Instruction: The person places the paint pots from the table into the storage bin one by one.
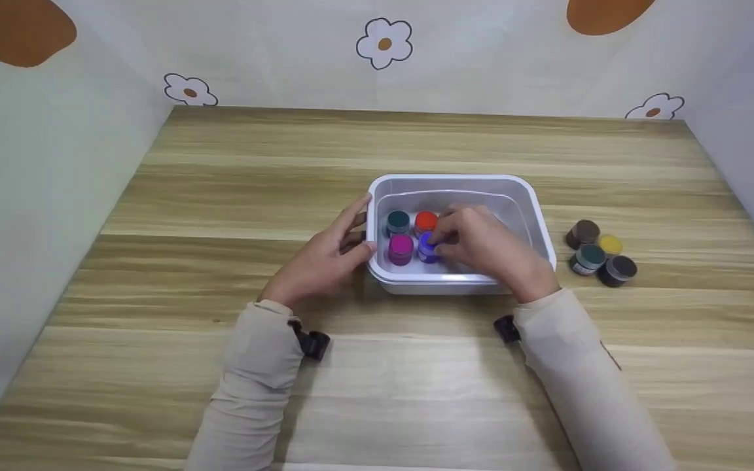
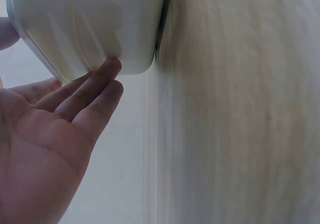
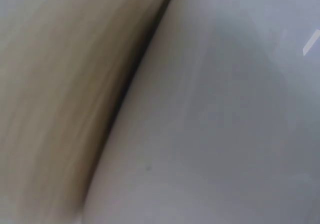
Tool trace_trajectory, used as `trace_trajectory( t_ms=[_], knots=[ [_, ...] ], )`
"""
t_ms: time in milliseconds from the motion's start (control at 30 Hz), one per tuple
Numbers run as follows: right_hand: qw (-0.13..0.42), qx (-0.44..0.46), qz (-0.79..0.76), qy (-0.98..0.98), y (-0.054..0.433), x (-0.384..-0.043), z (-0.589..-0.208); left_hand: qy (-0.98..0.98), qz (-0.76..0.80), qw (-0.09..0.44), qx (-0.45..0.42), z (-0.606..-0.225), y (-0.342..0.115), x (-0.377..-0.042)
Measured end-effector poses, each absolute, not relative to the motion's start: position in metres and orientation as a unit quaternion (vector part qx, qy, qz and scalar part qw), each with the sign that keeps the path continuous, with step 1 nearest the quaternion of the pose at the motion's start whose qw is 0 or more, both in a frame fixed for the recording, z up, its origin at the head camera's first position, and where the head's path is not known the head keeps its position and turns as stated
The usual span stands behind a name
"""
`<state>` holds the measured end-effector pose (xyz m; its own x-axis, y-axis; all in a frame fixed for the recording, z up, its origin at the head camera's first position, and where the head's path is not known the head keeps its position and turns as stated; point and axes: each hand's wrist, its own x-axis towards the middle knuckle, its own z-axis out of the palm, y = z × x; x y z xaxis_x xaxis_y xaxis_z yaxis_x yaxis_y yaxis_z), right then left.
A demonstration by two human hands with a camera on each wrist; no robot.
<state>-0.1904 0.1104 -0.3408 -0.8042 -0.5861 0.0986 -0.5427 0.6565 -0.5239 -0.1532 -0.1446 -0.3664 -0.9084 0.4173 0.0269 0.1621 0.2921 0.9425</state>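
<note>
A white plastic tub (image 1: 455, 280) sits on the table with several small paint jars standing inside its left half. My right hand (image 1: 482, 243) reaches into it, thumb and fingers pinching a blue-violet paint jar (image 1: 427, 252) at its top. Around that jar stand a magenta jar (image 1: 400, 250), a dark green jar (image 1: 398, 222) and an orange-red jar (image 1: 425, 221). Outside the tub, my left hand (image 1: 324, 258) rests against its left wall; the left wrist view shows nearly straight fingers (image 2: 90, 92) touching the wall. The tub's side (image 3: 210, 124) fills much of the right wrist view, hiding the right hand.
To the right of the tub, a cluster of paint jars stands on the wooden table (image 1: 252, 196): a dark brown one (image 1: 583, 233), a yellow one (image 1: 610, 245), a dark green one (image 1: 588, 259) and a black one (image 1: 618, 269). Patterned white walls border the table.
</note>
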Motion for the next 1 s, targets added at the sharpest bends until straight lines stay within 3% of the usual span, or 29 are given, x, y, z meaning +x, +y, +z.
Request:
trace_trajectory(
  t_ms=[567,833,1000],
  knots=[
    [0.053,-0.28,-0.295,0.912,0.12,-0.191,-0.331,0.81,0.548,0.116,0.173,-0.366,-0.145,-0.153],
    [-0.063,-0.229,-0.35,0.906,0.175,-0.188,-0.303,0.803,0.558,0.118,0.173,-0.364,-0.146,-0.152],
    [-0.122,-0.161,-0.372,0.906,0.224,-0.189,-0.305,0.801,0.561,0.119,0.174,-0.364,-0.145,-0.152]
  ],
)
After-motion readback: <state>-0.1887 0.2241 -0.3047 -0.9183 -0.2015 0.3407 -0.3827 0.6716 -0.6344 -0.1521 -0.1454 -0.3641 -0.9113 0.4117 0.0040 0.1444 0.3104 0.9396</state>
